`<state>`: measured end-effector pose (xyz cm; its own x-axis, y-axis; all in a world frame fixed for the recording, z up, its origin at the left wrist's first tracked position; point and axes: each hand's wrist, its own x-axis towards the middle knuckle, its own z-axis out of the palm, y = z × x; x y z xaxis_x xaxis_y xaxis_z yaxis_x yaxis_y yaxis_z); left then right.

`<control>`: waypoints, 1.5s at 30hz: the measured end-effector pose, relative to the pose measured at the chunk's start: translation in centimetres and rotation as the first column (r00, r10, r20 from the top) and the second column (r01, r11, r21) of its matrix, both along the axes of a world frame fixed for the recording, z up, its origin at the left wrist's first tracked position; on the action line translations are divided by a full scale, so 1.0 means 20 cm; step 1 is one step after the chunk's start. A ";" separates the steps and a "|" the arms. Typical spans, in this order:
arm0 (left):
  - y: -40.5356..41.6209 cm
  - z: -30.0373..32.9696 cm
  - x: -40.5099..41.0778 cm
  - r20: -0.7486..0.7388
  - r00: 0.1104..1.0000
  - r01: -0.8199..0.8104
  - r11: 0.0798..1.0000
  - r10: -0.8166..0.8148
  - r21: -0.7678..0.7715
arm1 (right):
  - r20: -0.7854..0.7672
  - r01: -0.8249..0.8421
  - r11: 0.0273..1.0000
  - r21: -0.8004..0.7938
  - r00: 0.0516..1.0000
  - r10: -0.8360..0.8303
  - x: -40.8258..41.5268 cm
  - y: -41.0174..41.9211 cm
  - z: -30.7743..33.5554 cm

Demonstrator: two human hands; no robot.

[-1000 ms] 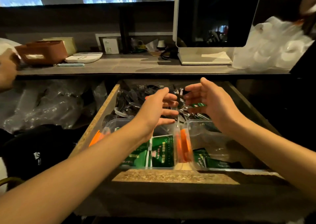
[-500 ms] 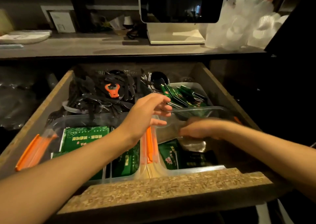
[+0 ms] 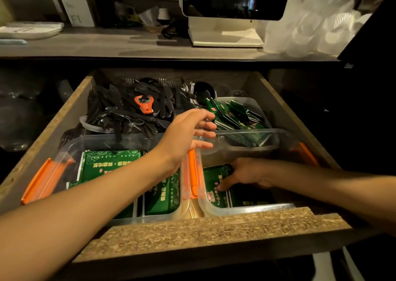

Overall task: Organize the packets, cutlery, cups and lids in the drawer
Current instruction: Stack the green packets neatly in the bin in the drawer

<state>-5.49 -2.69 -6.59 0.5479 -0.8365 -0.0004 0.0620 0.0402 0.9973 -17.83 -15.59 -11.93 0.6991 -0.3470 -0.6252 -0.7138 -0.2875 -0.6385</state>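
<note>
Right hand point(image 3: 246, 174) now lower on green printed packets point(image 3: 216, 191)

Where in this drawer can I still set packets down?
Free: the dim patch in the right tub beside the right hand, near its front wall. Crowded: the left tub full of packets, and the cutlery heap behind.

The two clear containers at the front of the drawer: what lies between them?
In the head view, orange clips on the facing walls of the left container and right container.
</note>
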 end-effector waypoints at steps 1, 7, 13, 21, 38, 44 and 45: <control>0.00 0.00 0.00 -0.004 1.000 -0.004 1.000 0.004 -0.002 | 0.020 -0.008 1.000 0.005 1.000 0.008 0.00 0.00 0.01; 0.01 0.02 0.00 0.021 0.999 -0.045 0.999 0.046 -0.023 | 0.258 0.091 0.994 -0.055 0.963 -0.074 0.04 -0.01 0.05; 0.01 0.00 0.01 -0.036 0.996 -0.087 0.993 0.084 -0.078 | 0.368 0.146 0.945 -0.294 0.929 -0.029 0.06 -0.02 0.14; 0.00 0.02 -0.03 -0.103 0.989 0.099 0.992 -0.107 -0.080 | 0.851 0.416 0.900 -0.131 0.513 -0.113 0.02 0.02 0.35; -0.04 0.02 -0.05 -0.391 0.920 -0.083 0.988 0.025 -0.132 | 0.754 0.774 0.554 0.308 0.156 -0.638 0.42 -0.02 0.49; -0.04 -0.01 -0.11 -0.136 0.991 -0.012 1.000 0.011 -0.006 | 0.729 0.786 0.541 0.301 0.176 -0.662 0.41 -0.01 0.42; -0.05 -0.02 -0.12 -0.105 0.993 -0.048 0.999 0.049 0.012 | 0.729 0.774 0.556 0.304 0.186 -0.658 0.40 0.00 0.41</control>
<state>-7.80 -3.69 -6.92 0.5845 -0.8085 -0.0682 0.1648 0.0360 0.9857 -9.77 -15.59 -3.74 0.2402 -0.9705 0.0210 0.0308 -0.0140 -0.9994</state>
